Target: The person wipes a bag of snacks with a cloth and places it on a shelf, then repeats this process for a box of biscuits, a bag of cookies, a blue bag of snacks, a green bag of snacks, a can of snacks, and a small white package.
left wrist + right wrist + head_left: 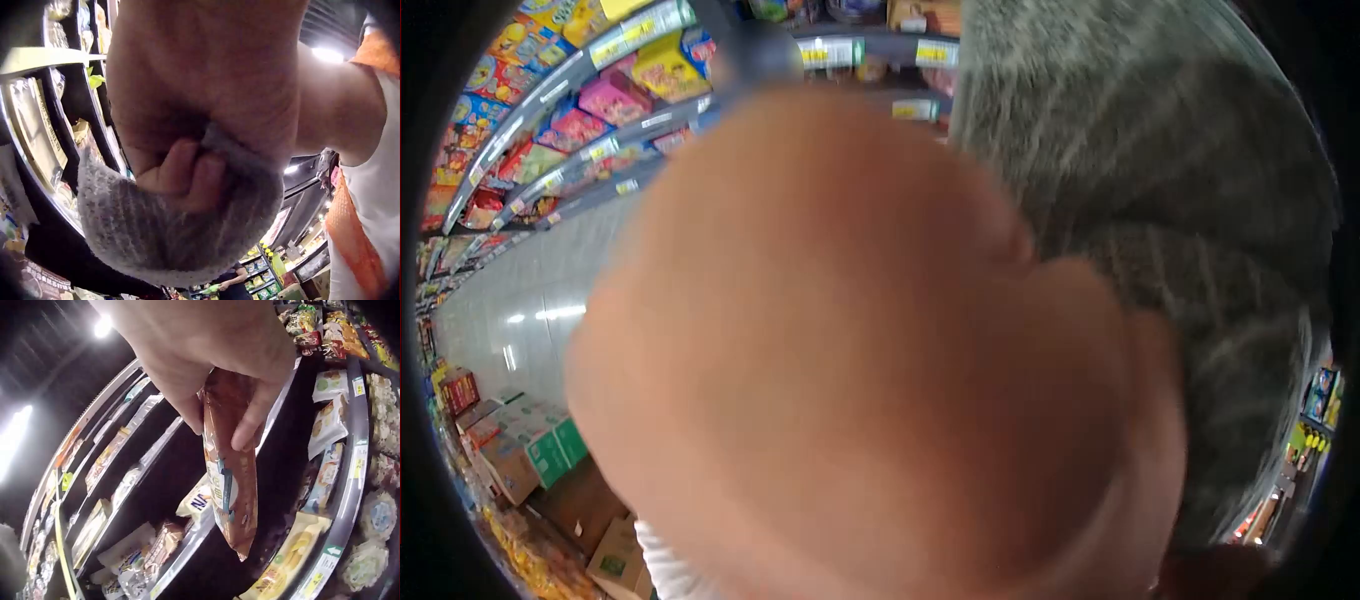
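Observation:
My left hand [203, 87], in the left wrist view, has its fingers curled around a fold of grey ribbed cloth [162, 231] that hangs below them. A grey cloth [1140, 170] also spreads over the right of the head view, close to the lens. Blurred bare skin fills the middle of that view, hiding much of the scene. In the right wrist view my right hand [219, 344] pinches a brown snack packet [234, 481] between thumb and fingers. The packet hangs upright in front of the shelves, its printed face turned left.
Store shelves [350, 487] with packaged snacks curve around the right hand. More shelves [580, 140] carry bright boxes and bags at the upper left. Cartons [530, 440] stand at the lower left beside the tiled floor [530, 270]. A person [234, 281] stands far back.

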Action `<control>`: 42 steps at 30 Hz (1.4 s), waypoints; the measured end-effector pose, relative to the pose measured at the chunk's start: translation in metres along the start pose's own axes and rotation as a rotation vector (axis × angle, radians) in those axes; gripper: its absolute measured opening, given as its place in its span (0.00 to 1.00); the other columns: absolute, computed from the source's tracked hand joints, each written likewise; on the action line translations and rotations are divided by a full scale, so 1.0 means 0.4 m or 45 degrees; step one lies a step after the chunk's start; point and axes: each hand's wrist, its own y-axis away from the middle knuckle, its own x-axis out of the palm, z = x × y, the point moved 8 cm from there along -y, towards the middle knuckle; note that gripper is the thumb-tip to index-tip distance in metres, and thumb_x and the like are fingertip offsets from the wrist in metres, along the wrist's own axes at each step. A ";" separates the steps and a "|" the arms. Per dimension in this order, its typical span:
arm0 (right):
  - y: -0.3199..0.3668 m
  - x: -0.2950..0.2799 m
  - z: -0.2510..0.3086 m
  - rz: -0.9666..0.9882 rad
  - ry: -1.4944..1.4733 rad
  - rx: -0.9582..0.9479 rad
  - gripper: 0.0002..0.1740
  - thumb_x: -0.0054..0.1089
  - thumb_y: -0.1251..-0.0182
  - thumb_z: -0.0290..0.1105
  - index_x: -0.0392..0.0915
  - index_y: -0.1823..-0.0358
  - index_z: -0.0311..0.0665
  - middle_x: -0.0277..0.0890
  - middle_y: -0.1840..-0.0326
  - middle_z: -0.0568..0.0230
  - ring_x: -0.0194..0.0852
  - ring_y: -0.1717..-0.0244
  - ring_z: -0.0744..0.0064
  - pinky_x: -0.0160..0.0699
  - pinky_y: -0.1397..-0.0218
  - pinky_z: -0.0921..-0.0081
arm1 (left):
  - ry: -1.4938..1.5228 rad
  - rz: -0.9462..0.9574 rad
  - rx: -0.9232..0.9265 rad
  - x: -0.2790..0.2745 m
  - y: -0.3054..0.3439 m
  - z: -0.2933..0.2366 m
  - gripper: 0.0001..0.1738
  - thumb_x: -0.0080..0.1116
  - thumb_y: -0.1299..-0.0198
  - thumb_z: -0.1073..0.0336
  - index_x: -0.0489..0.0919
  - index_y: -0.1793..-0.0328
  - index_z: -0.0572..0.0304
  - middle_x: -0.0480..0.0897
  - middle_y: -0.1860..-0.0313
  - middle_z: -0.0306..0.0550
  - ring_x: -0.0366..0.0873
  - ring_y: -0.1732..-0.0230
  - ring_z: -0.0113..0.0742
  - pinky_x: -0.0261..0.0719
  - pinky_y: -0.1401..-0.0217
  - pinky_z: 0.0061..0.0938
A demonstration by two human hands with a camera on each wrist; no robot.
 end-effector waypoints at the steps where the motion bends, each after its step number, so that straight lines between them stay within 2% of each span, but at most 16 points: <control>1: 0.009 0.008 0.012 0.006 -0.044 0.005 0.18 0.71 0.31 0.29 0.80 0.47 0.24 0.85 0.52 0.52 0.87 0.58 0.63 0.91 0.57 0.64 | -0.030 0.028 0.008 0.001 0.007 -0.003 0.17 0.73 0.58 0.61 0.86 0.60 0.56 0.80 0.75 0.42 0.78 0.76 0.40 0.71 0.76 0.32; 11: 0.082 0.133 0.057 0.188 -0.185 0.283 0.18 0.70 0.30 0.28 0.79 0.44 0.25 0.85 0.51 0.53 0.89 0.56 0.65 0.94 0.54 0.62 | 0.001 0.217 0.157 -0.017 0.014 -0.034 0.23 0.71 0.59 0.65 0.85 0.51 0.54 0.84 0.70 0.44 0.81 0.75 0.44 0.76 0.73 0.34; 17: 0.240 0.339 0.216 0.359 -0.381 -0.007 0.18 0.67 0.29 0.27 0.78 0.42 0.26 0.85 0.52 0.56 0.87 0.61 0.71 0.93 0.56 0.64 | 0.170 0.306 0.205 -0.041 -0.018 0.050 0.28 0.71 0.59 0.66 0.84 0.46 0.52 0.85 0.66 0.45 0.83 0.74 0.46 0.79 0.71 0.36; 20: 0.293 0.443 0.270 0.538 -0.477 0.032 0.16 0.67 0.28 0.27 0.78 0.43 0.29 0.83 0.52 0.60 0.86 0.58 0.74 0.91 0.59 0.72 | 0.339 0.079 0.130 -0.050 -0.008 0.156 0.27 0.67 0.55 0.69 0.81 0.43 0.60 0.87 0.60 0.52 0.86 0.67 0.53 0.84 0.62 0.36; 21: 0.314 0.478 0.292 0.594 -0.487 0.026 0.17 0.67 0.29 0.27 0.78 0.43 0.30 0.83 0.52 0.61 0.86 0.57 0.75 0.91 0.60 0.76 | 0.432 -0.106 0.160 -0.079 0.001 0.194 0.26 0.65 0.54 0.70 0.81 0.44 0.65 0.87 0.58 0.56 0.87 0.63 0.55 0.84 0.58 0.34; 23: 0.349 0.527 0.342 0.661 -0.478 -0.003 0.17 0.68 0.29 0.27 0.77 0.43 0.30 0.83 0.52 0.61 0.86 0.56 0.76 0.91 0.60 0.77 | 0.287 -0.500 0.075 -0.143 0.045 0.253 0.26 0.62 0.52 0.73 0.81 0.42 0.62 0.86 0.58 0.59 0.87 0.60 0.54 0.84 0.56 0.34; 26: 0.386 0.607 0.370 0.765 -0.396 -0.012 0.18 0.69 0.31 0.28 0.78 0.43 0.31 0.83 0.52 0.63 0.85 0.58 0.79 0.91 0.60 0.79 | 0.163 -0.708 -0.087 -0.206 0.110 0.300 0.21 0.59 0.48 0.70 0.83 0.47 0.69 0.85 0.50 0.64 0.84 0.50 0.61 0.80 0.42 0.38; 29: 0.426 0.686 0.381 0.889 -0.331 -0.013 0.19 0.72 0.33 0.28 0.79 0.44 0.32 0.83 0.53 0.64 0.85 0.58 0.80 0.89 0.60 0.81 | 0.091 -0.812 -0.008 -0.233 0.108 0.293 0.21 0.56 0.43 0.64 0.84 0.46 0.70 0.82 0.43 0.66 0.79 0.41 0.62 0.74 0.35 0.44; 30: 0.442 0.713 0.381 0.960 -0.271 -0.054 0.20 0.74 0.35 0.27 0.79 0.43 0.33 0.84 0.54 0.65 0.85 0.57 0.80 0.88 0.59 0.81 | 0.029 -0.759 0.007 -0.215 0.108 0.298 0.25 0.52 0.40 0.60 0.83 0.43 0.70 0.79 0.36 0.67 0.77 0.36 0.63 0.70 0.31 0.47; 33: 0.515 0.781 0.373 1.087 -0.194 -0.041 0.21 0.72 0.36 0.22 0.78 0.42 0.33 0.84 0.53 0.66 0.84 0.56 0.82 0.85 0.57 0.83 | 0.074 -0.685 0.058 -0.187 0.081 0.299 0.25 0.51 0.39 0.61 0.83 0.40 0.70 0.78 0.32 0.66 0.77 0.35 0.62 0.68 0.27 0.47; 34: 0.525 0.793 0.369 1.102 -0.150 -0.408 0.22 0.69 0.38 0.19 0.78 0.42 0.31 0.84 0.50 0.67 0.83 0.57 0.82 0.83 0.57 0.84 | 0.102 -0.651 0.038 -0.169 0.075 0.307 0.24 0.52 0.39 0.64 0.82 0.39 0.69 0.75 0.28 0.63 0.75 0.32 0.62 0.65 0.25 0.47; 37: 0.568 0.805 0.290 1.195 -0.042 -0.137 0.27 0.66 0.41 0.17 0.75 0.38 0.29 0.83 0.49 0.67 0.83 0.57 0.82 0.83 0.56 0.82 | 0.126 -0.654 -0.089 -0.128 0.054 0.330 0.24 0.55 0.40 0.68 0.82 0.38 0.70 0.74 0.26 0.61 0.74 0.30 0.61 0.65 0.25 0.47; 38: 0.569 0.804 0.277 1.192 -0.118 -0.030 0.28 0.67 0.41 0.17 0.74 0.37 0.29 0.83 0.49 0.66 0.84 0.57 0.81 0.84 0.56 0.82 | 0.109 -0.643 -0.137 -0.123 0.048 0.338 0.21 0.62 0.40 0.68 0.83 0.41 0.67 0.73 0.25 0.59 0.73 0.29 0.60 0.66 0.25 0.47; 40: 0.575 0.786 0.245 1.171 -0.262 0.210 0.29 0.67 0.42 0.17 0.73 0.36 0.28 0.83 0.50 0.64 0.85 0.57 0.80 0.85 0.56 0.81 | 0.013 -0.613 -0.165 -0.113 0.045 0.358 0.17 0.65 0.39 0.65 0.84 0.45 0.64 0.74 0.25 0.58 0.73 0.29 0.59 0.67 0.27 0.46; 41: 0.569 0.780 0.238 1.160 -0.346 0.249 0.29 0.68 0.41 0.16 0.72 0.36 0.28 0.83 0.50 0.62 0.86 0.57 0.79 0.86 0.58 0.81 | -0.034 -0.589 -0.182 -0.105 0.043 0.372 0.16 0.67 0.39 0.64 0.84 0.47 0.63 0.75 0.26 0.57 0.74 0.29 0.59 0.68 0.27 0.45; 42: 0.555 0.777 0.226 1.132 -0.348 0.216 0.28 0.69 0.39 0.17 0.72 0.37 0.28 0.84 0.51 0.62 0.86 0.58 0.79 0.86 0.57 0.81 | -0.042 -0.683 -0.158 -0.102 0.044 0.390 0.11 0.70 0.40 0.64 0.85 0.55 0.63 0.77 0.28 0.55 0.77 0.33 0.59 0.72 0.32 0.45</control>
